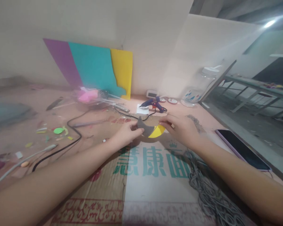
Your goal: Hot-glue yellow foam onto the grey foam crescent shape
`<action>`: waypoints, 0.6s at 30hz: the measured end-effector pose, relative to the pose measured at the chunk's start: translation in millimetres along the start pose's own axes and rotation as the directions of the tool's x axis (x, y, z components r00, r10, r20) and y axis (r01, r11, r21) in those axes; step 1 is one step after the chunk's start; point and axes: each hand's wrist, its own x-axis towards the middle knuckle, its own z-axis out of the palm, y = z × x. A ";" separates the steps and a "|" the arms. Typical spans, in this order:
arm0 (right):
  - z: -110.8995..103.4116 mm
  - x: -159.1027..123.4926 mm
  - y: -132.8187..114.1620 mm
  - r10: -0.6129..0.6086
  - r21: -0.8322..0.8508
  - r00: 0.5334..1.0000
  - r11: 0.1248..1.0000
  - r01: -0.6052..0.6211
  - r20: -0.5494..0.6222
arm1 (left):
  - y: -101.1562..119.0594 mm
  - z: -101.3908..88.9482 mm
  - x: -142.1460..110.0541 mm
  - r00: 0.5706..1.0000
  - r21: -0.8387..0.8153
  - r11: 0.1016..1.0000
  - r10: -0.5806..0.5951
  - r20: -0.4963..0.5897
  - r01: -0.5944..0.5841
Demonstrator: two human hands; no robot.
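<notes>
Both my hands meet over a flattened cardboard sheet printed with green characters. My left hand pinches the grey end of a crescent-shaped foam piece. My right hand pinches the other end, where a yellow crescent shows under the grey one. The two layers lie together, held just above the cardboard. A blue glue gun rests beyond my hands, its black cord running left.
Purple, teal and yellow foam sheets lean on the wall. A phone lies at the right edge, grey yarn under my right forearm. Foam scraps litter the left. A clear jar stands at the back right.
</notes>
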 end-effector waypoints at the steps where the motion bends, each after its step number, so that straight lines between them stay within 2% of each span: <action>1: -0.6 0.4 0.5 0.002 0.011 1.000 1.000 -0.002 0.005 | -0.1 -0.2 0.0 1.000 -0.005 1.000 -0.006 0.008 0.006; 8: -2.9 3.0 2.6 0.031 0.109 0.995 0.993 -0.041 0.092 | -1.7 -0.9 0.0 0.994 -0.030 0.999 -0.025 0.104 0.029; 12: -2.0 3.8 6.5 0.012 0.250 0.989 0.967 -0.049 0.145 | -4.2 -1.2 0.0 0.983 -0.040 0.999 -0.027 0.180 0.035; 14: -3.3 4.9 7.6 0.010 0.307 0.985 0.949 -0.064 0.174 | -5.9 -2.1 0.2 0.974 -0.045 0.998 -0.034 0.223 0.045; 18: -5.7 7.9 8.5 0.080 0.348 0.972 0.924 -0.155 0.221 | -5.3 -5.8 -0.2 0.936 -0.074 0.997 0.007 0.353 0.021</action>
